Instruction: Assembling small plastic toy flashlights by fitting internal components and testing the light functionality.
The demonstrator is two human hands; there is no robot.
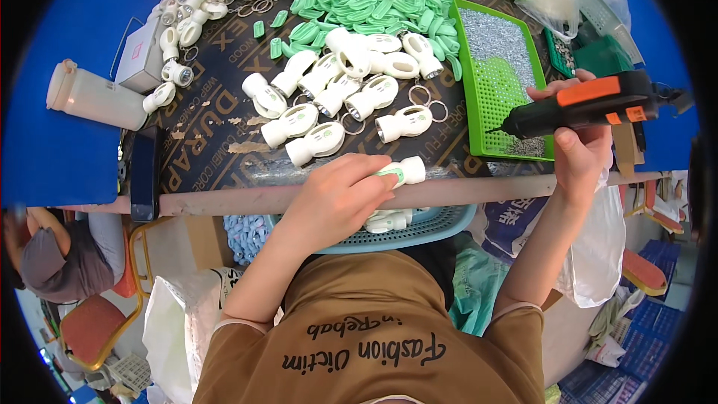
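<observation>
At the table's front edge, my left hand [340, 198] is closed on a small white keychain flashlight [411, 172] with a green piece on its upper side. My right hand [580, 142] grips a black electric screwdriver [583, 107] with orange labels. Its thin bit points left, over the green perforated tray [476, 123], which holds many small silvery screws [497, 41]. Several white flashlights with key rings [321, 142] lie in a group beyond my left hand. Behind them is a heap of green plastic pieces [374, 4].
More white flashlights [191, 26] line the left side near a white box [140, 52] and a translucent bottle [93, 95]. A dark phone-like object [146, 172] rests at the left edge. Below the table, a blue basket [441, 232] sits at my lap. Another person [63, 254] sits at lower left.
</observation>
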